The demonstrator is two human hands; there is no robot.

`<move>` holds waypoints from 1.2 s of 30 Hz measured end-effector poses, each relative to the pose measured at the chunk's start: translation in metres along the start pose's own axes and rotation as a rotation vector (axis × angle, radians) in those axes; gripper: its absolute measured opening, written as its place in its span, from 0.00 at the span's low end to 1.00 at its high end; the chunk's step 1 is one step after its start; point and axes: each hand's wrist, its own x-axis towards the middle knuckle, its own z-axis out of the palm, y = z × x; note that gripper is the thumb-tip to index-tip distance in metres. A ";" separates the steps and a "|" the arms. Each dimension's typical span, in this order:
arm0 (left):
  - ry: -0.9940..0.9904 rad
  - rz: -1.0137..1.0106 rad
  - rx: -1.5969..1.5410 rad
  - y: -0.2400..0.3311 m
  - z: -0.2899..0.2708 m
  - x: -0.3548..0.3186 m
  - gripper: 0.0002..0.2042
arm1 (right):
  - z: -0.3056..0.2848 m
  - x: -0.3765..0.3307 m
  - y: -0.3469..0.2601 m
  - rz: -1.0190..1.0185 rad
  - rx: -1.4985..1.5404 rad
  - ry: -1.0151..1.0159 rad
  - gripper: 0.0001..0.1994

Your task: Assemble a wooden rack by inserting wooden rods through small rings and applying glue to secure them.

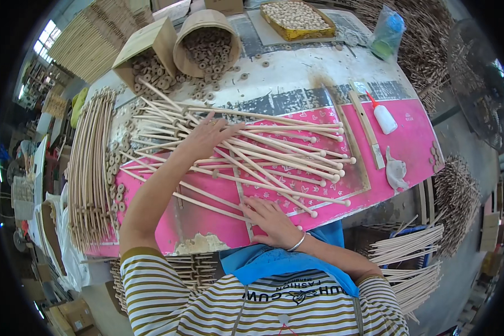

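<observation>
A loose pile of pale wooden sticks with round ball ends (297, 159) lies across the pink part of the table, the balls mostly toward the right. My left hand (207, 137) rests on the pile with its fingers spread, over the sticks' middle. Small wooden rings sit on some sticks near their left ends. Close to the near table edge, my right hand (271, 221) lies palm down, fingers stretched, beside the nearest sticks. Whether its fingertips touch a stick I cannot tell. Neither hand grips anything that shows.
Brown wooden rings spill from a wooden box (151, 53) and a round tub (207, 45). Ringed sticks stand stacked in a row (89, 173) at left. A yellow tray of balls (298, 21) is at the back; a white glue bottle (385, 117) and a wooden strip (367, 129) lie right.
</observation>
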 end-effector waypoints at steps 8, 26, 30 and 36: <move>0.007 -0.050 -0.104 -0.006 -0.001 0.002 0.41 | 0.003 0.006 0.010 0.116 -0.151 0.062 0.28; -0.097 -0.253 -0.307 -0.006 -0.072 0.035 0.26 | -0.029 0.005 0.048 0.109 -0.315 0.060 0.20; -0.090 -0.268 -0.429 -0.009 -0.047 0.036 0.26 | -0.049 0.019 0.045 0.046 -0.202 0.105 0.25; -0.178 -0.301 -0.594 -0.013 -0.082 0.049 0.29 | -0.061 0.069 0.069 -0.036 -0.356 0.208 0.23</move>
